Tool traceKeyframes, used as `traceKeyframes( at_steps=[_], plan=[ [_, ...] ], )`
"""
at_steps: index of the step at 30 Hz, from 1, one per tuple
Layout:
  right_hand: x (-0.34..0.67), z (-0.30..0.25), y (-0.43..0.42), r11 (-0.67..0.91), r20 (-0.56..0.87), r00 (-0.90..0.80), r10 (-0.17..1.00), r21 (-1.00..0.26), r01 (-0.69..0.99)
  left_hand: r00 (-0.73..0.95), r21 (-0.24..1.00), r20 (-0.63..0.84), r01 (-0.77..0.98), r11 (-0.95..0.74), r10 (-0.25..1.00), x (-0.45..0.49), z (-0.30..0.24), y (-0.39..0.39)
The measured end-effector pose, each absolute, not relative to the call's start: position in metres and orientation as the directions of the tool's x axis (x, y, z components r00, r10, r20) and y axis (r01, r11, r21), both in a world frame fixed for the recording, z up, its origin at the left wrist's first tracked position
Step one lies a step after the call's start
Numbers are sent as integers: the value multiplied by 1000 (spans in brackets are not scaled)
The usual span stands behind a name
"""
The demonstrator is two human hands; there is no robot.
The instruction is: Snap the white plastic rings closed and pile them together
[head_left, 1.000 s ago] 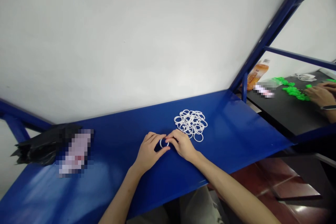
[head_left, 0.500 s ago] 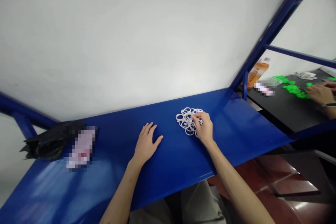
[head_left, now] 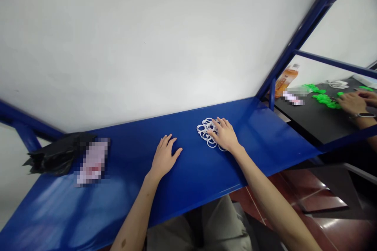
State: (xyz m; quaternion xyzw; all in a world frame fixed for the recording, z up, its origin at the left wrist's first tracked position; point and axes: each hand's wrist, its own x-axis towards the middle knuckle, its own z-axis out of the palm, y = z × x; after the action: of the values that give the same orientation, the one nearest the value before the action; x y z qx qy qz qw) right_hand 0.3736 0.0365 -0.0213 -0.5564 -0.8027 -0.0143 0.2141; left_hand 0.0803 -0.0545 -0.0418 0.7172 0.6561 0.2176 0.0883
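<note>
A small pile of white rings [head_left: 211, 144] lies on the blue tabletop [head_left: 194, 180], right of the middle. My right hand [head_left: 225, 133] rests over the right part of this pile with its fingers spread, and it hides some of the rings. To the left, apart from the pile, my left hand [head_left: 165, 157] lies flat on the tabletop, fingers stretched out and thumb apart. Nothing is in it.
On the left lie a black plastic bag [head_left: 59, 157] and a blurred pinkish packet [head_left: 92, 162]. A blue metal frame [head_left: 297, 35] rises at the right. Beyond it, a black table [head_left: 318, 125] holds green pieces [head_left: 325, 100], an orange bottle [head_left: 285, 80] and another person's hands [head_left: 355, 104].
My right hand has gone from pinched fingers over the rings to spread fingers resting on them. My left hand has stayed in place. The view has shifted slightly.
</note>
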Motion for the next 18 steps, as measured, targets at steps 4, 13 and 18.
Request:
traceKeyframes(
  at_steps=[4,13,18],
  plan=[
    [361,-21,32,384,272,-334,902,-154,910,42,414,202,902,-124,979,80,-43,-54],
    [359,-25,21,345,300,-299,906,-114,931,47,408,235,902,-142,971,80,-44,-52],
    [359,-28,24,400,335,-340,879,-129,907,37,402,232,906,-130,972,82,-42,-53]
  ],
)
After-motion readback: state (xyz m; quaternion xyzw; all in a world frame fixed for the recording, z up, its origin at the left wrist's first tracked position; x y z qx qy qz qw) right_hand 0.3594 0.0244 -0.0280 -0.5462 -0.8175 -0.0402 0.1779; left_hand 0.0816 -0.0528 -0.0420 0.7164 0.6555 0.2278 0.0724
